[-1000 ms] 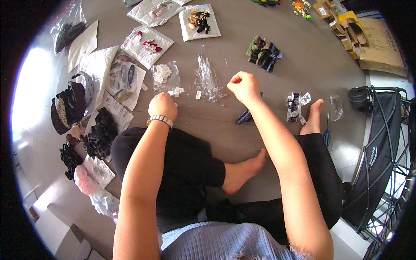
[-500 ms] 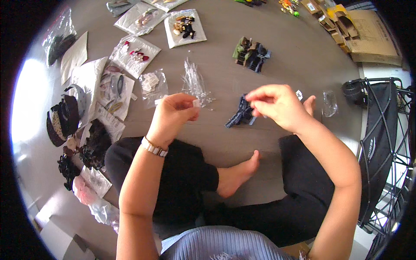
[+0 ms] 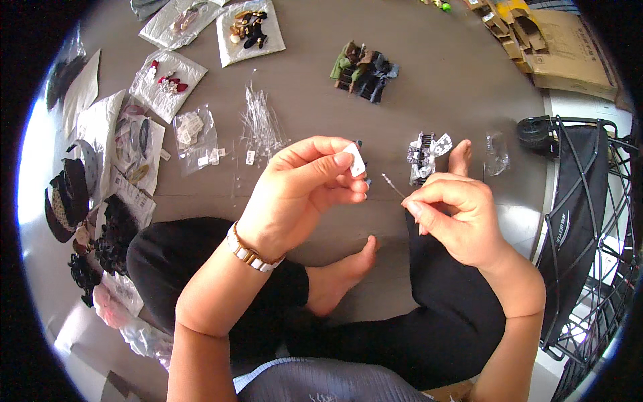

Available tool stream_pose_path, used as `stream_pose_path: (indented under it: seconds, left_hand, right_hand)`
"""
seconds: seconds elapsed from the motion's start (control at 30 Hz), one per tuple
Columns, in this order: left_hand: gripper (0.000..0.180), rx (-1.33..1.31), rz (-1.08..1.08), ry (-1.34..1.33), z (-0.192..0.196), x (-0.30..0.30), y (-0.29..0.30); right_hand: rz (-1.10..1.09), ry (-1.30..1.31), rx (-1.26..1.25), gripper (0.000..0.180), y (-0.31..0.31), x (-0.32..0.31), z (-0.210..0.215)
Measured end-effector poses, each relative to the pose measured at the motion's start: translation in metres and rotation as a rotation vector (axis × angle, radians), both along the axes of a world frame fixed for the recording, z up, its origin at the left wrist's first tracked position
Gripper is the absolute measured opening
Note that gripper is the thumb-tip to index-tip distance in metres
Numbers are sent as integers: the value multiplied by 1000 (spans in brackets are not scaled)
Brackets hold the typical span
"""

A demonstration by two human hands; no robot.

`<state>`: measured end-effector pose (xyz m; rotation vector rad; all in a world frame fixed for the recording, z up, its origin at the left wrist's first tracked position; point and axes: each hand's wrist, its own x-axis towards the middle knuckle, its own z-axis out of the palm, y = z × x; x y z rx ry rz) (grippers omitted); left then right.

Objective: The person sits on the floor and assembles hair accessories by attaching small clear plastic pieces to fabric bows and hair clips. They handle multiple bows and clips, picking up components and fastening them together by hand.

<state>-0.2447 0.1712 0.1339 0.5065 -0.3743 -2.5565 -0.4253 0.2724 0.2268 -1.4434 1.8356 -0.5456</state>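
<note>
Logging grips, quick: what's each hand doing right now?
Left hand: closed, pinching a small white rectangular tag.
Right hand: closed, pinching a thin pale plastic-looking strand.

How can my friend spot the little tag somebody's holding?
Above the grey-brown floor, find the left hand, its wrist circled by a shiny metal band. The small flat white tag pokes out past its thumb. Unlike the white tags lying below, this one is held up.

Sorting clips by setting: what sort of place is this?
Probably a room floor used as a workspace for small accessories: headbands, bagged white tags and clear plastic strands lie on it.
</note>
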Motion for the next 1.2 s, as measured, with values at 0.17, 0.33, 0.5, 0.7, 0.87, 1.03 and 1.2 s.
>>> stream_pose_path:
  seconds: [0.17,0.33,0.5,0.7,0.87,1.03,1.2]
  left_hand:
    - [17,130,-36,62,-1,0,2]
    - [15,153,-59,164,-5,3,-1]
    - [15,133,-80,184,-3,5,-2]
    - [17,135,-82,115,1,4,2]
    - [15,116,-19,89,0,0,9]
    - [15,-185,-25,-103,-2,-5,20]
    - [11,-467,39,-144,-7,-10,29]
  right_hand:
    - [126,133,-75,12,-8,-2,-6]
    - [146,176,-81,12,-8,2,-8]
    - [168,194,-76,12,-10,6,-8]
    - [187,201,-112,9,-13,9,-9]
    - [161,189,-57,10,-15,14,-5]
    - [-21,-166,55,7,-16,14,-13]
    - [-62,-208,121,7,-9,6,-20]
